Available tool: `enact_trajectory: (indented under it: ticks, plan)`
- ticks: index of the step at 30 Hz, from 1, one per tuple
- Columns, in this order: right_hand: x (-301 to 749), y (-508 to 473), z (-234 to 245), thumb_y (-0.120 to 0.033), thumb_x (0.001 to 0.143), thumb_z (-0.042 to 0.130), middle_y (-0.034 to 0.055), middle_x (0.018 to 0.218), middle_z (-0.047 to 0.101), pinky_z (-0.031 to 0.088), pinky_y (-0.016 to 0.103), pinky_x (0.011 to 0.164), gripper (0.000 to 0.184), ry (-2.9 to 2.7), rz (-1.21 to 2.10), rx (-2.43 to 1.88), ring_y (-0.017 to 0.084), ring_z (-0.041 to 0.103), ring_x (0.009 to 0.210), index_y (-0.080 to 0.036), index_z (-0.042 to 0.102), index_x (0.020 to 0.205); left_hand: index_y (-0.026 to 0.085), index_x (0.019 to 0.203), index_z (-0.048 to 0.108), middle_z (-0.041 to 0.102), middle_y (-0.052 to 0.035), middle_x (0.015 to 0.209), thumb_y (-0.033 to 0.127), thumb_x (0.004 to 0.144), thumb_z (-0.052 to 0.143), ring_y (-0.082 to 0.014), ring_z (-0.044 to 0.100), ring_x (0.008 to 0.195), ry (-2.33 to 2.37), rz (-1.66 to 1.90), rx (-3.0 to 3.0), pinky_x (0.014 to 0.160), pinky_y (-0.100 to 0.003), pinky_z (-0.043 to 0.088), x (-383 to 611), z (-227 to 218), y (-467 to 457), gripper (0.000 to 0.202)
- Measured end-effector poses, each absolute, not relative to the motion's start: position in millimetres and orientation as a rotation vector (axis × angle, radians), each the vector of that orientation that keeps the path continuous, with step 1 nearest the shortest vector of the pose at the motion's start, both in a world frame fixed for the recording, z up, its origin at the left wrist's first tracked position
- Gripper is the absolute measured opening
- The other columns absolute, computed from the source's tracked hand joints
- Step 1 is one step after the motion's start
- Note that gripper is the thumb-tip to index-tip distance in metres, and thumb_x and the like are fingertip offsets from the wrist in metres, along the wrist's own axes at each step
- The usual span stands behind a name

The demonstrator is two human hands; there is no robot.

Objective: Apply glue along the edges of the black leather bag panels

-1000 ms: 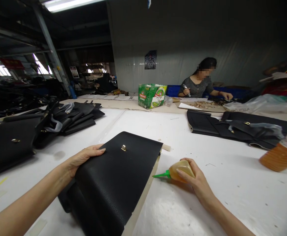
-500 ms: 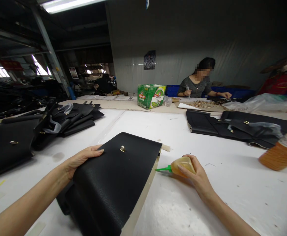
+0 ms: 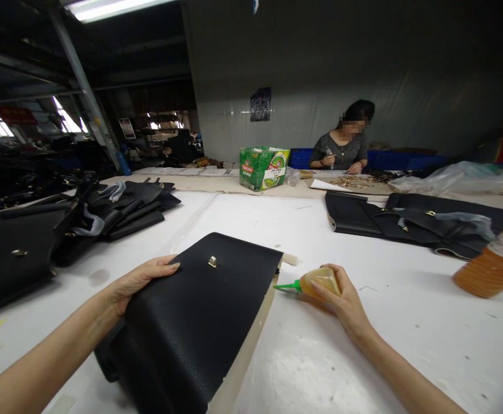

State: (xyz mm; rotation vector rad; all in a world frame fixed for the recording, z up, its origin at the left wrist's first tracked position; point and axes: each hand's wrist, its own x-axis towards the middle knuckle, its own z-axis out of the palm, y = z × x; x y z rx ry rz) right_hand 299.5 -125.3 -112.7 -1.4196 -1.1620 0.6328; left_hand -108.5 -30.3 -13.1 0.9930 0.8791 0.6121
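Observation:
A black leather bag panel with a small gold clasp fills the middle of the view, its beige inner side showing along the right edge. My left hand grips its upper left edge, thumb on top and the other fingers hidden beneath. In my right hand is a squeeze bottle of amber liquid, lying nearly level. Its green nozzle points left, with the tip right at the panel's right edge; whether it touches, I cannot tell.
Black bag pieces are heaped on the left, and more black pieces lie at the right. A large bottle of orange liquid stands at the right. Behind are a green carton and a seated co-worker at the far table.
My right hand has moved the squeeze bottle slightly up and away along the panel's edge. The panel stays nearly in place. The co-worker's hand has drawn in toward the body.

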Motion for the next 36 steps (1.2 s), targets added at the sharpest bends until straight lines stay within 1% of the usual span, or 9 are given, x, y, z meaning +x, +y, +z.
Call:
enact_trajectory:
  ticks: [5, 10, 15, 20, 26, 31, 36]
  plan:
    - [296, -128, -111, -0.051, 0.08, 0.069, 0.0009, 0.095, 0.055, 0.045, 0.032, 0.071, 0.044, -1.242, 0.657, -1.421, 0.025, 0.056, 0.084, -0.025, 0.049, 0.108, 0.016, 0.12, 0.064, 0.07, -0.0161, 0.113, 0.02, 0.076, 0.069, -0.03, 0.069, 0.089, 0.91, 0.629, 1.012, 0.081, -0.039, 0.053, -106, -13, -30, 0.045]
    - [300, -114, -108, -0.052, 0.079, 0.07, 0.0017, 0.099, 0.053, 0.046, 0.034, 0.072, 0.047, -1.195, 0.543, -1.41, 0.025, 0.055, 0.086, -0.025, 0.046, 0.11, 0.016, 0.119, 0.064, 0.071, -0.0164, 0.11, 0.018, 0.075, 0.069, -0.029, 0.07, 0.087, 0.886, 0.614, 0.977, 0.079, -0.037, 0.054, -104, -13, -31, 0.045]
    - [298, -117, -107, -0.052, 0.079, 0.07, 0.0024, 0.106, 0.052, 0.044, 0.034, 0.076, 0.05, -1.199, 0.441, -1.419, 0.025, 0.054, 0.09, -0.027, 0.046, 0.114, 0.016, 0.12, 0.064, 0.07, -0.0173, 0.112, 0.019, 0.078, 0.067, -0.0293, 0.07, 0.088, 0.903, 0.618, 0.993, 0.08, -0.039, 0.054, -105, -15, -30, 0.042]
    - [298, -123, -109, -0.053, 0.078, 0.071, 0.0017, 0.102, 0.054, 0.044, 0.033, 0.073, 0.049, -1.24, 0.441, -1.464, 0.024, 0.055, 0.084, -0.026, 0.048, 0.112, 0.015, 0.119, 0.065, 0.071, -0.017, 0.109, 0.018, 0.076, 0.069, -0.0289, 0.07, 0.086, 0.894, 0.615, 0.979, 0.079, -0.037, 0.055, -104, -15, -30, 0.043]
    - [296, -118, -105, -0.055, 0.079, 0.069, 0.0033, 0.104, 0.054, 0.047, 0.033, 0.073, 0.052, -1.186, 0.378, -1.459, 0.025, 0.056, 0.086, -0.025, 0.046, 0.114, 0.017, 0.119, 0.065, 0.071, -0.0157, 0.109, 0.017, 0.078, 0.066, -0.0268, 0.07, 0.085, 0.864, 0.607, 0.968, 0.078, -0.036, 0.055, -103, -14, -31, 0.041]
    - [292, -119, -107, -0.056, 0.077, 0.069, 0.004, 0.103, 0.055, 0.047, 0.036, 0.073, 0.052, -1.171, 0.358, -1.487, 0.026, 0.056, 0.086, -0.024, 0.048, 0.112, 0.016, 0.12, 0.064, 0.07, -0.017, 0.111, 0.019, 0.078, 0.067, -0.0289, 0.07, 0.087, 0.884, 0.606, 0.986, 0.078, -0.038, 0.055, -106, -15, -32, 0.043]
    - [292, -119, -104, -0.056, 0.078, 0.068, 0.0047, 0.103, 0.055, 0.047, 0.034, 0.074, 0.053, -1.15, 0.338, -1.49, 0.027, 0.056, 0.088, -0.024, 0.047, 0.115, 0.016, 0.119, 0.065, 0.071, -0.0168, 0.11, 0.019, 0.076, 0.068, -0.0287, 0.07, 0.086, 0.911, 0.617, 1.005, 0.078, -0.036, 0.055, -106, -16, -31, 0.043]
